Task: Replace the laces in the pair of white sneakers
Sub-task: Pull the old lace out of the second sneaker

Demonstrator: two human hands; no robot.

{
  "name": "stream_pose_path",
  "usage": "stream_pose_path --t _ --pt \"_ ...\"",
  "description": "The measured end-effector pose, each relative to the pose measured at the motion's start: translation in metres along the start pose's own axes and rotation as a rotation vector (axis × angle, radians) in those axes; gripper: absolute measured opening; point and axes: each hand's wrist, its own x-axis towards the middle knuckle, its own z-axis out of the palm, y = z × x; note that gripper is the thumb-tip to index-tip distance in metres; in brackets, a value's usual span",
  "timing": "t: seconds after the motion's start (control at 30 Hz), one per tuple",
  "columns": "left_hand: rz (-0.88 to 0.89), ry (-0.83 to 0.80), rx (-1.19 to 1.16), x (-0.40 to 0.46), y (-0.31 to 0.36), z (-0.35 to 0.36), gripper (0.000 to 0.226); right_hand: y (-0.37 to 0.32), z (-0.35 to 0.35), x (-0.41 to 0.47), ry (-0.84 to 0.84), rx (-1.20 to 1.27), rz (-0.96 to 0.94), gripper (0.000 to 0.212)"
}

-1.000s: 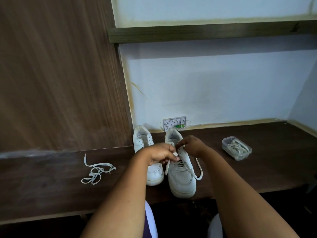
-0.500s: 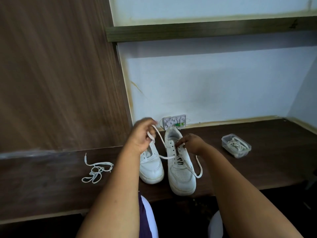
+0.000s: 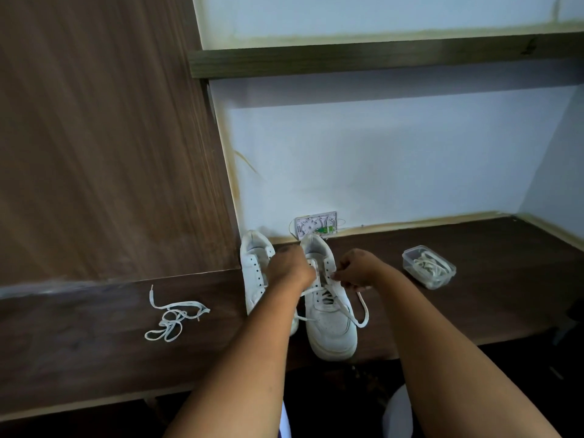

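Two white low-top sneakers stand side by side on the dark wooden tabletop (image 3: 94,343). The left hand (image 3: 289,268) hides the left sneaker's (image 3: 254,270) tongue; its grip cannot be made out. The right hand (image 3: 355,268) pinches the white flat lace (image 3: 361,311) at the right sneaker's (image 3: 331,324) eyelets. A loose white lace (image 3: 170,320) lies apart, leftward.

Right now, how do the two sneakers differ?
The left sneaker has bare eyelets and no lace; the right sneaker is partly laced. Both hands, left hand and right hand, work at the right sneaker, not the left one. Both are white, toes toward the camera.
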Motion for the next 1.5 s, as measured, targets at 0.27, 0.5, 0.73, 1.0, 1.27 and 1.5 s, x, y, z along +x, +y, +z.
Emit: stream_pose_path --t 0.27,0.5,0.73,1.0,1.27,1.5 --pt "-0.06 -0.284 -0.017 -0.018 0.019 0.017 0.058 -0.002 -0.002 -0.001 0.074 0.02 0.13 0.034" --pt "-0.115 -0.268 -0.374 -0.008 -0.001 0.006 0.032 -0.003 0.004 -0.001 0.006 0.105 0.17 0.032" --pt "-0.101 -0.115 -0.133 -0.026 0.027 0.03 0.042 -0.006 0.002 -0.001 0.09 0.123 0.149 0.04" --pt "-0.349 -0.377 -1.4 -0.011 0.015 -0.015 0.017 0.0 -0.002 0.002 0.02 0.052 0.078 0.016" --pt "-0.192 0.389 -1.193 0.013 -0.023 -0.018 0.076 0.005 -0.002 0.007 -0.025 0.038 -0.13 0.009" --pt "0.192 -0.241 -0.482 0.001 -0.011 0.012 0.012 0.001 0.014 0.007 0.027 -0.268 -0.202 0.033"
